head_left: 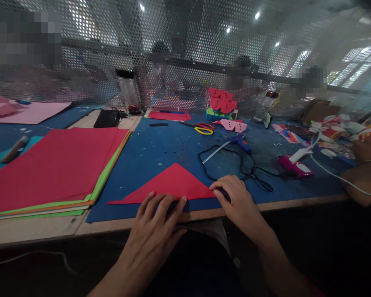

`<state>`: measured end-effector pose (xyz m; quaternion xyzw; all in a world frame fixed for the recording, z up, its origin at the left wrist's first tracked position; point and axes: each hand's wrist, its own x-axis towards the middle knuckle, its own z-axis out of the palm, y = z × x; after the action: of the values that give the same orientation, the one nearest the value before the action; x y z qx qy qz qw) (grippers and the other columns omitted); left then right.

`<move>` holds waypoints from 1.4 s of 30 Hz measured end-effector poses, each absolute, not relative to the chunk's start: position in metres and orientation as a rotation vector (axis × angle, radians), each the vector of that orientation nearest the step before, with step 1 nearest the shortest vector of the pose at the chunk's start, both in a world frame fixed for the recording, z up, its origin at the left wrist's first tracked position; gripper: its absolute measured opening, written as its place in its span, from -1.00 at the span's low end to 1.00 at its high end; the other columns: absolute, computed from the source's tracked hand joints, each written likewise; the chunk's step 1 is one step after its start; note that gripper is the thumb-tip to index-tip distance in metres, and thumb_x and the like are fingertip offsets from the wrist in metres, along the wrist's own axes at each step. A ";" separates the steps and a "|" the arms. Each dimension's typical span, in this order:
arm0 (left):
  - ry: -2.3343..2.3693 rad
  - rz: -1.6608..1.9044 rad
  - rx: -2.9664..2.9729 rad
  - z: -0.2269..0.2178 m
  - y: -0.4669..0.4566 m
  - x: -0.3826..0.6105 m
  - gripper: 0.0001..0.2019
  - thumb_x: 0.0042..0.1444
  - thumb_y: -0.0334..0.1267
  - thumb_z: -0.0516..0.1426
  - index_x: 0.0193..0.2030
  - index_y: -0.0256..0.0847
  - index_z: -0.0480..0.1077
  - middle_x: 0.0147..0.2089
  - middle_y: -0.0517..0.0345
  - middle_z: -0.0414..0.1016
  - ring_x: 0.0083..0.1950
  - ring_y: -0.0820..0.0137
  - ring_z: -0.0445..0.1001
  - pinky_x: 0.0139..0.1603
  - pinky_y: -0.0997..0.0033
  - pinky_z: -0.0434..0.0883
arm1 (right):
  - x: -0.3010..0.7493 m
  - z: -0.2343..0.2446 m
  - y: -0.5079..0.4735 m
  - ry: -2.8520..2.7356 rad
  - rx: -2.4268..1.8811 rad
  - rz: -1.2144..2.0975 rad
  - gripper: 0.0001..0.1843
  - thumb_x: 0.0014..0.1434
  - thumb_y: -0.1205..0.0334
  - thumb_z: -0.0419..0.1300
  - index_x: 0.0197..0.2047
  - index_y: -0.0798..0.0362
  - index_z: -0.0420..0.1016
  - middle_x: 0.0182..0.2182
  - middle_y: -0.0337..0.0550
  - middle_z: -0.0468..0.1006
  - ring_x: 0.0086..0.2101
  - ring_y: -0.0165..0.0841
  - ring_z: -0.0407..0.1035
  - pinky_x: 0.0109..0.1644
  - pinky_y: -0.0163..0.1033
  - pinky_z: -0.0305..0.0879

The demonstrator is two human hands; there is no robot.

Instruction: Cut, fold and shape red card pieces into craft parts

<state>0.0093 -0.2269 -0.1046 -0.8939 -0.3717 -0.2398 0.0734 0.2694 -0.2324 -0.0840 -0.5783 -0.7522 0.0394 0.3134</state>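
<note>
Head view: a folded red paper triangle (176, 181) lies at the near edge of the table (132, 144), its peak pointing away and its long side toward the person. The left hand (157, 222) rests loosely over that long side, fingers bent and spread, grasping nothing. The right hand (239, 204) has thumb and index finger drawn together at the right corner; whether they pinch the paper or only press it, I cannot tell.

At the left corner a thin sliver sticks out past the main triangle, so the layers may not be quite aligned; creasing hard there would probably fix the mismatch. If the left hand presses unevenly, the sheet could skew or wrinkle, and with so little table in front of it, it could slip over the edge. The black cord (241, 163) of the glue gun (241, 143) loops close beyond the right hand; a sweeping move might snag it and drag the gun toward the paper. The paper stack (58, 161) stands clear to the left.
</note>
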 end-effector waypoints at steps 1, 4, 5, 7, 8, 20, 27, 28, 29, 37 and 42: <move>-1.111 -0.724 -2.691 -0.105 -0.227 0.010 -0.43 0.18 -0.27 0.29 0.32 -0.18 0.32 0.15 -0.08 0.41 0.19 0.02 0.32 0.27 -0.16 0.36 | 0.265 -0.084 -0.234 -1.977 -1.513 0.041 -0.85 0.38 0.38 0.14 -0.10 -0.04 0.49 -0.15 -0.17 0.56 -0.08 -0.23 0.38 0.03 -0.05 0.20; -1.085 -0.713 -2.690 -0.106 -0.226 0.013 -0.48 0.20 -0.29 0.27 0.30 -0.24 0.34 0.15 -0.07 0.45 0.17 0.04 0.33 0.26 -0.10 0.37 | 0.244 -0.082 -0.237 -1.986 -1.448 -0.022 -0.89 0.42 0.29 0.14 -0.07 -0.04 0.49 -0.15 -0.15 0.56 -0.08 -0.22 0.39 0.03 -0.05 0.18; -1.077 -0.708 -2.682 -0.107 -0.225 0.013 -0.49 0.21 -0.29 0.26 0.29 -0.25 0.35 0.14 -0.06 0.46 0.16 0.04 0.34 0.25 -0.08 0.38 | 0.236 -0.080 -0.237 -2.000 -1.432 -0.003 -0.91 0.42 0.26 0.14 -0.07 -0.04 0.49 -0.15 -0.15 0.57 -0.08 -0.22 0.39 0.03 -0.05 0.18; -1.063 -0.696 -2.674 -0.107 -0.224 0.014 -0.52 0.23 -0.27 0.25 0.28 -0.26 0.36 0.14 -0.05 0.48 0.14 0.04 0.35 0.24 -0.07 0.38 | 0.222 -0.079 -0.233 -2.025 -1.439 0.043 -0.94 0.41 0.23 0.17 -0.10 -0.04 0.48 -0.15 -0.15 0.57 -0.09 -0.22 0.38 0.02 -0.06 0.18; -1.056 -0.693 -2.673 -0.107 -0.224 0.013 -0.53 0.24 -0.26 0.24 0.27 -0.26 0.36 0.14 -0.05 0.48 0.15 0.04 0.36 0.24 -0.07 0.38 | 0.216 -0.078 -0.231 -2.031 -1.458 0.051 -0.95 0.40 0.23 0.19 -0.12 -0.04 0.48 -0.16 -0.16 0.56 -0.10 -0.22 0.37 0.02 -0.05 0.18; -1.029 -0.703 -2.671 -0.111 -0.223 0.011 -0.52 0.24 -0.27 0.24 0.28 -0.29 0.36 0.16 -0.05 0.49 0.17 0.03 0.34 0.26 -0.09 0.37 | 0.206 -0.083 -0.222 -2.034 -1.598 0.087 -0.94 0.34 0.31 0.20 -0.14 -0.05 0.46 -0.16 -0.20 0.54 -0.09 -0.21 0.34 0.01 -0.05 0.14; -1.039 -0.689 -2.682 -0.111 -0.223 0.010 -0.57 0.30 -0.32 0.15 0.30 -0.23 0.35 0.18 -0.03 0.50 0.17 0.05 0.37 0.27 -0.08 0.37 | 0.213 -0.084 -0.227 -1.949 -1.620 0.082 -0.86 0.29 0.40 0.18 -0.14 -0.05 0.44 -0.16 -0.19 0.55 -0.09 -0.20 0.35 0.00 -0.04 0.14; -1.036 -0.690 -2.684 -0.110 -0.223 0.010 -0.56 0.30 -0.32 0.15 0.31 -0.23 0.34 0.18 -0.03 0.50 0.17 0.05 0.37 0.27 -0.08 0.37 | 0.215 -0.085 -0.228 -1.934 -1.624 0.080 -0.85 0.28 0.40 0.18 -0.14 -0.05 0.44 -0.16 -0.19 0.55 -0.10 -0.20 0.36 0.00 -0.03 0.14; -1.036 -0.689 -2.684 -0.110 -0.223 0.010 -0.55 0.30 -0.32 0.15 0.32 -0.24 0.33 0.17 -0.04 0.50 0.17 0.05 0.36 0.27 -0.09 0.37 | 0.216 -0.086 -0.229 -1.921 -1.627 0.077 -0.84 0.28 0.41 0.18 -0.14 -0.05 0.44 -0.16 -0.18 0.55 -0.10 -0.20 0.36 0.00 -0.03 0.14; -1.037 -0.698 -2.680 -0.108 -0.224 0.010 -0.53 0.27 -0.36 0.16 0.32 -0.23 0.32 0.16 -0.04 0.49 0.17 0.04 0.35 0.26 -0.08 0.37 | 0.234 -0.089 -0.235 -1.852 -1.660 0.040 -0.78 0.27 0.47 0.13 -0.13 -0.05 0.45 -0.16 -0.18 0.55 -0.11 -0.20 0.36 -0.05 -0.05 0.15; -1.040 -0.729 -2.673 -0.109 -0.224 0.009 -0.52 0.27 -0.35 0.17 0.32 -0.19 0.32 0.16 -0.03 0.47 0.17 0.04 0.35 0.24 -0.07 0.37 | 0.253 -0.093 -0.240 -1.830 -1.688 0.009 -0.78 0.26 0.47 0.12 -0.14 -0.04 0.46 -0.17 -0.17 0.54 -0.11 -0.19 0.36 -0.05 -0.05 0.18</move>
<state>0.0090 -0.2239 -0.1087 -0.8995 -0.3500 -0.2452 0.0908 0.2532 -0.2397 -0.0932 -0.6424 -0.6964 0.0032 0.3200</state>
